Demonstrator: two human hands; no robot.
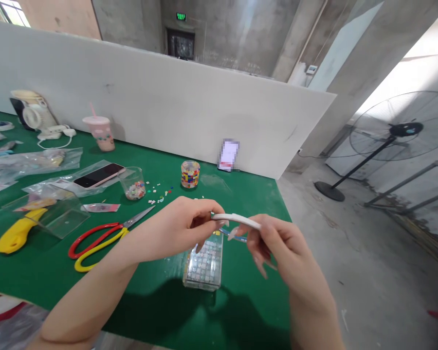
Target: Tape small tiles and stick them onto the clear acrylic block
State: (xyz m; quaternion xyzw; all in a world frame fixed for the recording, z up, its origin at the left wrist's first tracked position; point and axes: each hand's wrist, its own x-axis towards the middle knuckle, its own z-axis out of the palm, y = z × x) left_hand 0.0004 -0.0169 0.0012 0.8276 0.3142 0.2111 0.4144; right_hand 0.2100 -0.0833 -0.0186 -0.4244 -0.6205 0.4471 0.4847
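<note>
A narrow white strip (241, 219), perhaps tape, bows upward between my two hands. My left hand (191, 221) pinches its left end between thumb and fingers. At the other end, my right hand (277, 238) grips it, with the lower fingers curled loosely. A thin blue piece (237, 237) shows just under the strip, partly hidden by my fingers; its kind is unclear. Below my hands, a clear box (204, 267) faced with small shiny square tiles lies on the green table. My left hand covers part of its far end.
Red-and-yellow-handled scissors (95, 243) lie left of my left forearm, near a yellow tool (20, 231). Behind stand a cup of loose tiles (134, 184), a colourful tiled cup (190, 175) and a propped phone (228, 155). A white panel (160, 102) borders the table; a fan (405, 129) stands right.
</note>
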